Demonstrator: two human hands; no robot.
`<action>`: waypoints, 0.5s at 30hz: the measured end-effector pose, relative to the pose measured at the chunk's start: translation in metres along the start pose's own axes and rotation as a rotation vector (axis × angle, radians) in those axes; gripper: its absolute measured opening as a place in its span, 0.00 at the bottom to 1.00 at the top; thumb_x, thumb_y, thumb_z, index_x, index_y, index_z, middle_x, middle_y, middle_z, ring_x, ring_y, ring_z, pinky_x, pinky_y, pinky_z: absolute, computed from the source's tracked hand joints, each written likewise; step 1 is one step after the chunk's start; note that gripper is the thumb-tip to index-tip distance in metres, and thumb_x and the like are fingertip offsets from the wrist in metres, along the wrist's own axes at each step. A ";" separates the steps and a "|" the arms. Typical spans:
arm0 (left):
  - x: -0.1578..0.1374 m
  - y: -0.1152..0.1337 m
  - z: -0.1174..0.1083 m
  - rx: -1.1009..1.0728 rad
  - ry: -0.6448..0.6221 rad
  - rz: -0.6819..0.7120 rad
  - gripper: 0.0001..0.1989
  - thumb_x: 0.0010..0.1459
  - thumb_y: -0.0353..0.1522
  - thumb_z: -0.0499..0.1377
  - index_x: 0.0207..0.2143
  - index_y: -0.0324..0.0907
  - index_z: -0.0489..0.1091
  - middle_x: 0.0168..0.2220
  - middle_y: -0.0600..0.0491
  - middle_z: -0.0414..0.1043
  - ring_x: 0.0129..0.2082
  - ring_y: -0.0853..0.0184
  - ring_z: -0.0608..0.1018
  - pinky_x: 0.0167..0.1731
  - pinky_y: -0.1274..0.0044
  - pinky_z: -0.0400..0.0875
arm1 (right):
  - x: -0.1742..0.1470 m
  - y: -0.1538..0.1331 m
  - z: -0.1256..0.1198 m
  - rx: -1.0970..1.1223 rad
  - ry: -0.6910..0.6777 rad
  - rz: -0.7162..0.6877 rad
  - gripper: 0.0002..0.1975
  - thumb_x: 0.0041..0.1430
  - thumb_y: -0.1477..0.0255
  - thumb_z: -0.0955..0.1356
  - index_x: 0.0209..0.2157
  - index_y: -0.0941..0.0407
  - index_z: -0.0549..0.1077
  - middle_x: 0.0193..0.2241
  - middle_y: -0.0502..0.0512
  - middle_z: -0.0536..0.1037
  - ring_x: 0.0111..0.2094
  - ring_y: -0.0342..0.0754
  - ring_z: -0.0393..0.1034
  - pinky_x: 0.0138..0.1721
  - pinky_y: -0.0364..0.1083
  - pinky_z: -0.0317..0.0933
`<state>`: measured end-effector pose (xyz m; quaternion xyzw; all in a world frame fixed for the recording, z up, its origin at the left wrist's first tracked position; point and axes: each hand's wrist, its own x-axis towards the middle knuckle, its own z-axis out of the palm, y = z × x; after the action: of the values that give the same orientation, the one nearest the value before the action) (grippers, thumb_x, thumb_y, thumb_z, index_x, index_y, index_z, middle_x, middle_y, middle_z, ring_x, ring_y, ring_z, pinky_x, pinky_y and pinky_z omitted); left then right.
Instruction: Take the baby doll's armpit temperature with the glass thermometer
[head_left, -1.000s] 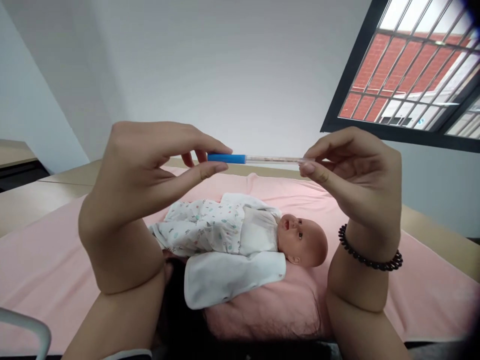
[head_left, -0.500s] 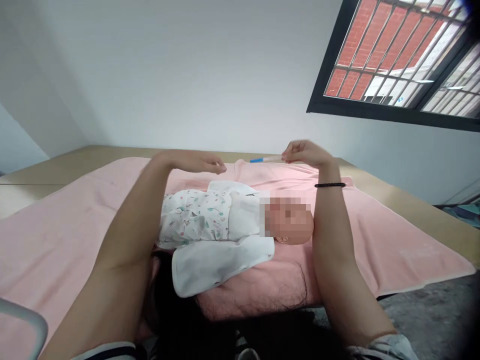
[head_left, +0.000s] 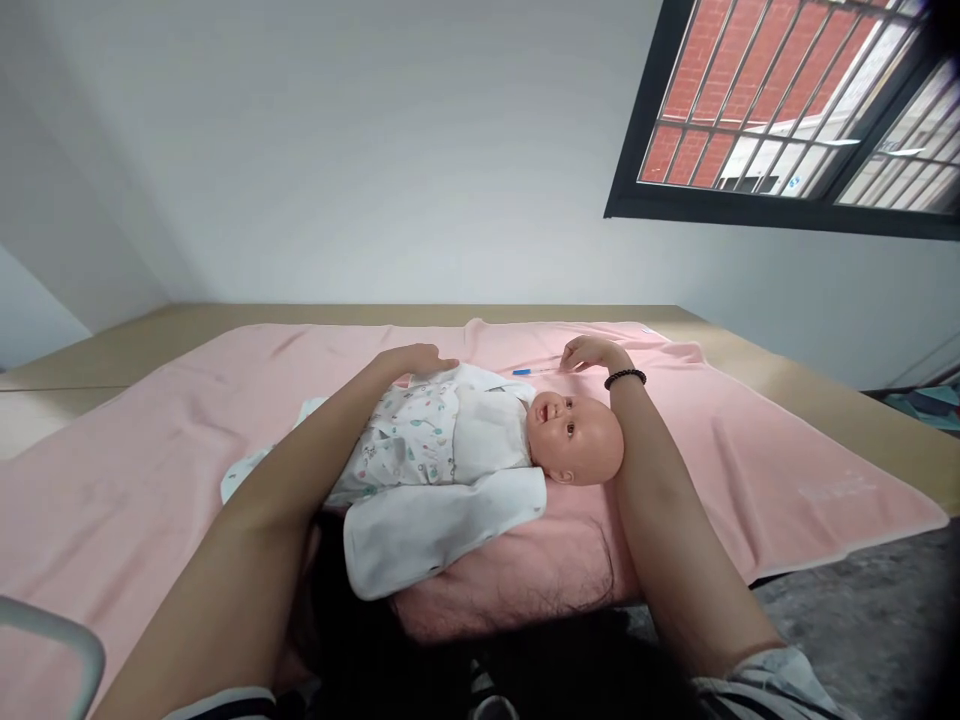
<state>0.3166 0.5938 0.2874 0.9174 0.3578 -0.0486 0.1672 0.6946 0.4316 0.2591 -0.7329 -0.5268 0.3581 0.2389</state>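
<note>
A baby doll (head_left: 577, 435) lies on its back, head to the right, in a white jacket (head_left: 442, 525) and patterned white clothing (head_left: 412, 430). My left hand (head_left: 420, 358) is closed at the jacket's far side, its thumb stretched along the cloth; its other fingers are partly hidden. Beyond the doll's head, my right hand (head_left: 589, 352) is low over the blanket, fingertips pinched at the pale end of a thin stick with a blue tip (head_left: 523, 372), perhaps a thermometer. The stick is level, close to or on the blanket. My right forearm passes beside the doll's head.
A pink blanket (head_left: 757, 460) covers most of the wooden tabletop (head_left: 757, 365). Behind it stands a pale wall, with a barred window (head_left: 765, 100) at upper right. A grey curved rail (head_left: 94, 655) is at lower left. Dark hair hangs across the near edge.
My right hand has come down towards the blanket with the stick. My left hand has moved right and down onto the doll's jacket. The doll lies in about the same place.
</note>
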 end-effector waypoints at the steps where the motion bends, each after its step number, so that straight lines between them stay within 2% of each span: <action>1: -0.002 0.001 -0.002 -0.016 0.006 0.001 0.48 0.52 0.67 0.52 0.56 0.38 0.74 0.57 0.35 0.76 0.59 0.40 0.76 0.57 0.59 0.70 | 0.001 -0.003 0.001 -0.008 -0.016 -0.015 0.15 0.69 0.65 0.70 0.52 0.60 0.75 0.53 0.60 0.75 0.52 0.49 0.72 0.54 0.53 0.72; 3: -0.008 0.003 -0.006 -0.059 0.014 0.027 0.43 0.53 0.62 0.57 0.58 0.41 0.72 0.58 0.39 0.76 0.59 0.43 0.76 0.57 0.62 0.71 | 0.002 -0.013 0.004 -0.002 -0.071 -0.067 0.17 0.66 0.67 0.72 0.54 0.58 0.74 0.56 0.61 0.74 0.55 0.50 0.71 0.57 0.54 0.70; 6: -0.017 0.004 -0.016 -0.138 0.021 0.105 0.43 0.55 0.53 0.60 0.69 0.45 0.61 0.68 0.44 0.67 0.63 0.53 0.73 0.59 0.70 0.70 | -0.004 -0.029 0.010 0.048 -0.164 -0.165 0.24 0.60 0.66 0.76 0.57 0.52 0.73 0.57 0.60 0.75 0.59 0.50 0.70 0.60 0.49 0.68; 8: -0.023 0.002 -0.025 -0.214 0.021 0.139 0.44 0.57 0.49 0.60 0.72 0.45 0.55 0.71 0.44 0.61 0.66 0.58 0.70 0.63 0.73 0.67 | -0.008 -0.037 0.015 0.084 -0.239 -0.211 0.29 0.58 0.63 0.77 0.59 0.50 0.72 0.56 0.59 0.77 0.59 0.50 0.71 0.59 0.47 0.68; 11: -0.033 -0.003 -0.043 -0.315 0.008 0.206 0.37 0.58 0.46 0.60 0.67 0.42 0.63 0.67 0.43 0.66 0.65 0.58 0.70 0.63 0.72 0.66 | -0.013 -0.043 0.019 0.111 -0.368 -0.240 0.38 0.55 0.60 0.78 0.65 0.49 0.68 0.56 0.61 0.78 0.59 0.51 0.72 0.58 0.48 0.69; 13: -0.042 -0.006 -0.056 -0.297 -0.089 0.295 0.28 0.58 0.44 0.59 0.58 0.42 0.72 0.59 0.46 0.73 0.58 0.59 0.74 0.58 0.74 0.68 | -0.014 -0.043 0.019 0.110 -0.424 -0.250 0.42 0.54 0.60 0.78 0.68 0.49 0.64 0.57 0.63 0.77 0.58 0.52 0.73 0.58 0.49 0.69; 15: -0.053 -0.007 -0.066 -0.194 -0.211 0.339 0.20 0.57 0.41 0.60 0.50 0.43 0.76 0.48 0.49 0.78 0.47 0.62 0.77 0.48 0.75 0.70 | -0.017 -0.042 0.014 0.108 -0.432 -0.272 0.45 0.54 0.59 0.78 0.70 0.48 0.61 0.60 0.63 0.75 0.59 0.53 0.72 0.59 0.51 0.69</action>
<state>0.2711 0.5875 0.3590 0.9339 0.1818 -0.0810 0.2971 0.6551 0.4290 0.2856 -0.5482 -0.6393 0.4986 0.2056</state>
